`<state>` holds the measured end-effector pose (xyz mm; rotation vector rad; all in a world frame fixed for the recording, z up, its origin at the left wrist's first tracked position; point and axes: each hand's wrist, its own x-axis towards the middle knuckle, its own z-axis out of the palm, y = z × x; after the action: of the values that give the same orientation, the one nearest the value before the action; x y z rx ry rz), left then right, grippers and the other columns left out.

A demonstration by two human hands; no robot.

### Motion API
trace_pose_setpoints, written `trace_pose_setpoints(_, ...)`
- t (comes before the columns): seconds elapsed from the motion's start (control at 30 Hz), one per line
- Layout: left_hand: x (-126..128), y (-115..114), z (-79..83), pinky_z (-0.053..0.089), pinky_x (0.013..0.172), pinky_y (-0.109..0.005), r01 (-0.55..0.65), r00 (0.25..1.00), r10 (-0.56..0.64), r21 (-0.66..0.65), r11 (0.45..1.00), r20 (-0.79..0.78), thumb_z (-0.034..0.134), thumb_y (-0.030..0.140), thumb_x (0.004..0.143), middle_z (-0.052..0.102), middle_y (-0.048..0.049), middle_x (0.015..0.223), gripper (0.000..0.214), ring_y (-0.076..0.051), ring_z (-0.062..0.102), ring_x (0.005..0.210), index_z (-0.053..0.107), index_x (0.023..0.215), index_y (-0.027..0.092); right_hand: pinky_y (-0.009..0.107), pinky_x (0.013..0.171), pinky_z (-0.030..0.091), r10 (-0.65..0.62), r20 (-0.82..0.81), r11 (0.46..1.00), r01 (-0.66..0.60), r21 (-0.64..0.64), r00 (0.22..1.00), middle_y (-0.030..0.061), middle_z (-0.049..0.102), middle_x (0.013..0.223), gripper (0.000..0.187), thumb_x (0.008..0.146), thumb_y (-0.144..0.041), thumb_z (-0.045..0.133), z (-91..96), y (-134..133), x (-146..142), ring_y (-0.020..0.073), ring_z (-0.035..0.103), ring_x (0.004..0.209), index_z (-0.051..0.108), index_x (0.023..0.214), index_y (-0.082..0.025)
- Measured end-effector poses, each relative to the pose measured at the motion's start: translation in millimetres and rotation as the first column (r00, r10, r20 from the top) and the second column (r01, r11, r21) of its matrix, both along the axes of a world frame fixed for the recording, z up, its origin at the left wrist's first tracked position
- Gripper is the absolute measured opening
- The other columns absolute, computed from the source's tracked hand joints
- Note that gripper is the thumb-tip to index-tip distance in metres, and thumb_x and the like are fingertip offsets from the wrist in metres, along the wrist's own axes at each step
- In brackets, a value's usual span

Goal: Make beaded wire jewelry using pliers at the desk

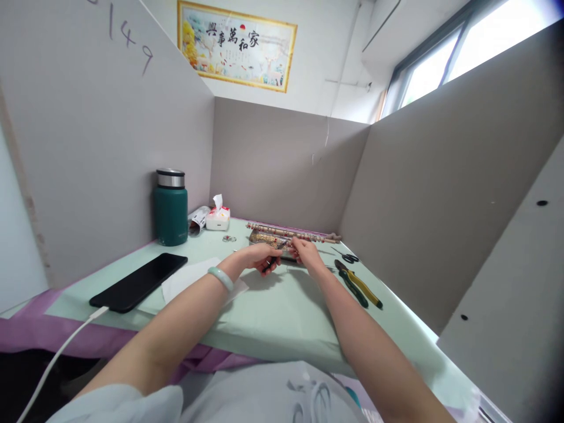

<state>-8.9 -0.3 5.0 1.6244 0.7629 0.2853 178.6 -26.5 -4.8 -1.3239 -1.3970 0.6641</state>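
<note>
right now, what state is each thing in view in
phone: screen dark, cable plugged in
green flask: upright, lid on
tissue box: tissue sticking out
pliers: lying flat, handles spread
scissors: lying flat
bracelet: worn
left hand: gripping dark tool
right hand: fingers bent, grip unclear

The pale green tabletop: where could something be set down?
Bare tabletop lies between the left forearm and right forearm, and nearer than the green-and-yellow-handled pliers. It is crowded further back, around the left hand, right hand and brown red-dotted sticks, and at left, around the flat black phone.
</note>
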Motion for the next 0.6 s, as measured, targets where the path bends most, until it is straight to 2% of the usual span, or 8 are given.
trace_pose_setpoints(0.03,0,0,0.4,0.044,0.044,-0.027,-0.009,1.000,0.009,-0.008,1.000,0.001,0.050,0.053,0.082,0.054,-0.0004,0.055,0.038,-0.013,0.051,0.043,0.053,0.076,0.015,0.022,0.045,0.038,-0.066,-0.007,0.998,0.065,-0.013,0.998,0.0058,0.066,0.079,0.042,0.079,-0.054,0.046,3.2,0,2,0.0137,0.055,0.060,0.064,0.079,-0.017)
trace_pose_setpoints(0.1,1,-2,1.6,0.044,0.044,-0.027,-0.031,1.000,0.031,-0.023,0.999,0.000,0.051,0.052,0.082,0.053,-0.0001,0.054,0.038,-0.013,0.051,0.043,0.053,0.075,0.015,0.024,0.051,0.044,-0.131,-0.046,0.990,0.133,0.052,0.990,0.0077,0.067,0.089,0.040,0.081,-0.054,0.046,12.8,-2,6,0.0171,0.059,0.072,0.063,0.078,-0.018)
trace_pose_setpoints(0.17,1,-3,2.9,0.043,0.044,-0.027,-0.055,0.998,0.055,-0.030,0.998,-0.002,0.050,0.051,0.082,0.052,0.0002,0.053,0.038,-0.013,0.050,0.042,0.053,0.074,0.015,0.026,0.057,0.049,-0.106,-0.273,0.987,0.134,0.085,0.956,0.0088,0.066,0.097,0.039,0.085,-0.052,0.043,25.9,-10,8,0.0186,0.060,0.081,0.062,0.082,-0.018)
trace_pose_setpoints(0.27,1,-4,3.3,0.043,0.043,-0.027,-0.073,0.997,0.074,-0.020,0.997,0.013,0.050,0.052,0.083,0.052,0.0007,0.052,0.038,-0.013,0.050,0.042,0.053,0.075,0.014,0.032,0.071,0.054,0.136,-0.626,0.990,-0.132,0.052,0.768,0.0117,0.066,0.096,0.043,0.091,-0.050,0.035,47.0,-30,3,0.0195,0.064,0.086,0.060,0.082,-0.017)
trace_pose_setpoints(0.3,1,-4,2.9,0.043,0.043,-0.027,-0.073,0.997,0.073,-0.016,0.997,0.017,0.050,0.052,0.082,0.052,0.0006,0.053,0.038,-0.013,0.050,0.042,0.053,0.076,0.014,0.035,0.075,0.054,0.196,-0.686,0.972,-0.229,0.045,0.701,0.0132,0.066,0.094,0.046,0.092,-0.051,0.032,53.3,-39,1,0.0203,0.064,0.087,0.060,0.081,-0.016)
trace_pose_setpoints(0.37,1,-3,1.9,0.043,0.043,-0.027,-0.067,0.998,0.067,-0.013,0.998,0.021,0.051,0.053,0.082,0.053,0.0003,0.053,0.039,-0.013,0.051,0.042,0.054,0.077,0.014,0.039,0.081,0.053,0.268,-0.755,0.942,-0.326,0.076,0.598,0.0144,0.066,0.093,0.049,0.093,-0.051,0.029,64.0,-56,-4,0.0218,0.064,0.090,0.060,0.083,-0.015)
trace_pose_setpoints(0.5,0,-1,0.8,0.043,0.044,-0.028,-0.060,0.998,0.060,-0.005,0.998,0.010,0.053,0.056,0.079,0.055,-0.0014,0.053,0.042,-0.014,0.051,0.041,0.054,0.075,0.014,0.044,0.086,0.050,0.380,-0.777,0.894,-0.417,0.167,0.502,0.0127,0.067,0.094,0.046,0.093,-0.050,0.032,80.4,-95,-6,0.0224,0.063,0.092,0.062,0.088,-0.016)
trace_pose_setpoints(0.6,0,-3,1.0,0.042,0.043,-0.028,-0.100,0.995,0.100,0.014,0.995,0.002,0.055,0.056,0.078,0.055,-0.0021,0.054,0.041,-0.015,0.052,0.042,0.055,0.074,0.014,0.045,0.084,0.050,0.490,-0.729,0.850,-0.447,0.278,0.478,0.0096,0.067,0.091,0.044,0.090,-0.053,0.037,88.0,-127,5,0.0220,0.063,0.087,0.064,0.086,-0.019)
